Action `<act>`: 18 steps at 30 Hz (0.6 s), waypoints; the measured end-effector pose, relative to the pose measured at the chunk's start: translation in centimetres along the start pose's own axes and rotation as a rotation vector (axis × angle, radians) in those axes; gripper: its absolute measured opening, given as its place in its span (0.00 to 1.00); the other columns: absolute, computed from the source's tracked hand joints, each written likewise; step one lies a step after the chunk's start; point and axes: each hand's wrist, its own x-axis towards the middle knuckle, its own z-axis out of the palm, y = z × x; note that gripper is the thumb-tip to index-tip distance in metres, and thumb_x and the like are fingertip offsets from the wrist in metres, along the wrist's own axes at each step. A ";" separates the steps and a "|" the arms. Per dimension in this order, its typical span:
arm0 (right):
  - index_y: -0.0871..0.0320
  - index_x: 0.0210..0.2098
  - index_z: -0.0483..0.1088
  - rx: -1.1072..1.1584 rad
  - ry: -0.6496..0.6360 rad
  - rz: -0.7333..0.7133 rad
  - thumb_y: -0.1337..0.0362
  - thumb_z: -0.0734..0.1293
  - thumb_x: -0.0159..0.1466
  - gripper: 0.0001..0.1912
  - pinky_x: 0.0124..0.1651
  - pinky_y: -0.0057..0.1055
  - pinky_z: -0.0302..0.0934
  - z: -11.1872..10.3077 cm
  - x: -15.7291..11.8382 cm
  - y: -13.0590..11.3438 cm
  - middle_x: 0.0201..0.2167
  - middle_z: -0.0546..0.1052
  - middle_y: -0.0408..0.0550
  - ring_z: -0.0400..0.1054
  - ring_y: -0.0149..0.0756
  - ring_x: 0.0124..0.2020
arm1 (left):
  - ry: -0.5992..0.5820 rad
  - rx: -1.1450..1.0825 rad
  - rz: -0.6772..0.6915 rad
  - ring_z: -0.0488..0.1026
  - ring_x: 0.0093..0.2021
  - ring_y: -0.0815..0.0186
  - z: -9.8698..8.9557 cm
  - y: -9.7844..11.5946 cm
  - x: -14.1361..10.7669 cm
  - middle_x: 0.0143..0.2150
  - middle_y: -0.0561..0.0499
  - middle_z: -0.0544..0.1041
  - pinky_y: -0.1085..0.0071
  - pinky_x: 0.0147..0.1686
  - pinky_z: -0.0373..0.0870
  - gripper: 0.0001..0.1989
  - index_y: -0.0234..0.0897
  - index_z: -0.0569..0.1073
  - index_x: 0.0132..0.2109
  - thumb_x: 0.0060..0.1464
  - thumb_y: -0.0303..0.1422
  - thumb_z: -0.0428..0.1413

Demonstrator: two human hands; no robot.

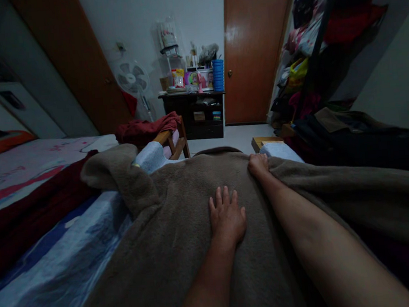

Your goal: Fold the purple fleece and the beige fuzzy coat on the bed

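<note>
A brown-grey fleecy garment [182, 222] lies spread over a surface with a pale blue cover [100, 229], one sleeve bunched at the left and the other stretching to the right. My left hand [227, 216] rests flat on the middle of the garment, fingers spread. Farther forward and to the right, my right hand [258, 164] is closed on the fabric near the garment's far edge. The right fingertips are hidden.
A bed with a pink patterned sheet [47, 160] and a dark red cloth [44, 203] is at left. Beyond stand a wooden chair [183, 138], a fan [132, 78] and a dark cabinet [192, 116]. Dark clothes [364, 134] lie at right.
</note>
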 end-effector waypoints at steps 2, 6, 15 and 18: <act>0.63 0.49 0.74 -0.020 -0.028 0.002 0.70 0.54 0.65 0.20 0.63 0.46 0.42 -0.1 0.8 0.2 0.51 0.73 0.62 0.61 0.52 0.57 | -0.006 -0.008 -0.003 0.42 0.71 0.50 -0.1 0.1 0.0 0.71 0.46 0.53 0.44 0.65 0.45 0.29 0.43 0.60 0.67 0.61 0.45 0.46; 0.63 0.49 0.74 -0.028 -0.091 -0.001 0.69 0.59 0.63 0.19 0.58 0.48 0.51 -0.6 2.2 0.5 0.50 0.74 0.63 0.64 0.54 0.54 | -0.019 -0.008 -0.007 0.42 0.71 0.49 -0.4 0.2 0.0 0.71 0.45 0.52 0.44 0.65 0.45 0.29 0.42 0.60 0.67 0.62 0.45 0.45; 0.62 0.51 0.71 -0.021 0.044 0.024 0.70 0.47 0.69 0.24 0.57 0.44 0.51 -0.9 0.6 0.0 0.54 0.70 0.62 0.60 0.51 0.56 | -0.001 -0.006 0.003 0.41 0.71 0.49 0.0 0.0 0.0 0.72 0.46 0.52 0.44 0.66 0.44 0.29 0.42 0.59 0.67 0.62 0.46 0.45; 0.62 0.53 0.69 -0.016 0.125 0.048 0.70 0.47 0.69 0.23 0.60 0.45 0.47 -0.9 -0.5 -0.9 0.56 0.68 0.62 0.57 0.51 0.58 | -0.009 -0.019 -0.007 0.42 0.71 0.49 0.0 0.1 0.0 0.71 0.46 0.53 0.43 0.65 0.44 0.29 0.43 0.60 0.67 0.61 0.45 0.45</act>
